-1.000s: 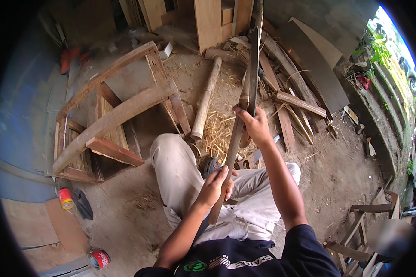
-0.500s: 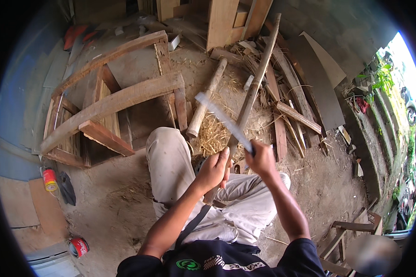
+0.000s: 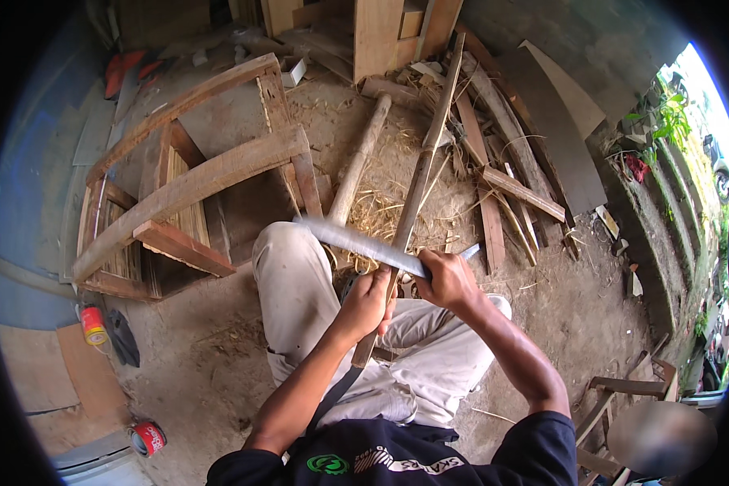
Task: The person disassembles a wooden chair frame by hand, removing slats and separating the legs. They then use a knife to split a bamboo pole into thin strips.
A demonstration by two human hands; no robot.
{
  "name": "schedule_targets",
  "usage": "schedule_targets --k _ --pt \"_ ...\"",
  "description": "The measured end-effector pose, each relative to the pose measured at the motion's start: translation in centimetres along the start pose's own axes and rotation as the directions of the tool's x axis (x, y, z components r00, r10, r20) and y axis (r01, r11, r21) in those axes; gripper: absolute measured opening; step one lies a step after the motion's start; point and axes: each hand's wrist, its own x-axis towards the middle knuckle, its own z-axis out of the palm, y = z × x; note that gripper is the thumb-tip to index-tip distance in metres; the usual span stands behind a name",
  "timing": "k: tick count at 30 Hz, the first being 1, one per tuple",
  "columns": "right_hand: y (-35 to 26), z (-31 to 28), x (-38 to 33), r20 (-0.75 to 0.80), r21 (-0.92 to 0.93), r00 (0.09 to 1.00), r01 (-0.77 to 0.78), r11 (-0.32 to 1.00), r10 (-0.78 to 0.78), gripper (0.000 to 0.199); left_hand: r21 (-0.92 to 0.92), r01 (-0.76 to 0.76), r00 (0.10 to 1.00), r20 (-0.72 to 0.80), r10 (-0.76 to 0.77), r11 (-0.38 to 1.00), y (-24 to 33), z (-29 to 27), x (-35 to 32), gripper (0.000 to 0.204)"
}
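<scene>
Now right hand (image 3: 448, 279) fingers grip the blade (image 3: 356, 241); left hand (image 3: 368, 301) fingers clasp the stick (image 3: 413, 198).

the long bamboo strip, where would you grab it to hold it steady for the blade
Grip the bamboo strip at its near end, by the lap, from the left side, as the left hand does. The long blade in the right hand crosses it just above, and the far end runs out over the floor scraps.

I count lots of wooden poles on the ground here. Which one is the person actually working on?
The long thin bamboo strip, gripped low down by the left hand. The right hand lays a long grey blade across it. The thick round pole beside it lies untouched.
</scene>
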Motion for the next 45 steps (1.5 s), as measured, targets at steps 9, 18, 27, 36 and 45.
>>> schedule_targets --k 9,18,27,36,45 --pt "1.1 -1.2 0.2 0.043 -0.084 0.998 0.043 0.996 -0.040 0.008 0.026 0.003 0.998 0.064 -0.005 1.000 0.1 -0.5 -0.8 0.057" --pt "9.0 -2.3 -1.3 -0.075 -0.208 0.997 -0.024 0.978 0.009 0.009 0.098 0.064 0.983 0.164 -0.079 0.993 -1.0 -1.1 -3.5 0.054" --pt "14.0 -5.2 -1.0 -0.066 0.823 0.426 -0.488 0.291 0.902 0.042 0.290 -0.212 0.977 0.086 0.196 0.933 -2.8 -1.3 -3.6 0.043" --pt "-3.1 -4.9 0.4 -0.125 0.990 0.802 0.060 0.129 0.584 0.031 0.673 -0.536 0.684 -0.009 0.730 0.510 -4.3 1.2 4.0 0.022" --pt "-1.4 -4.4 1.0 -0.322 0.817 0.826 -0.005 0.576 0.463 0.018 0.403 -0.622 0.745 0.044 0.665 0.671 2.1 0.4 8.1 0.053"
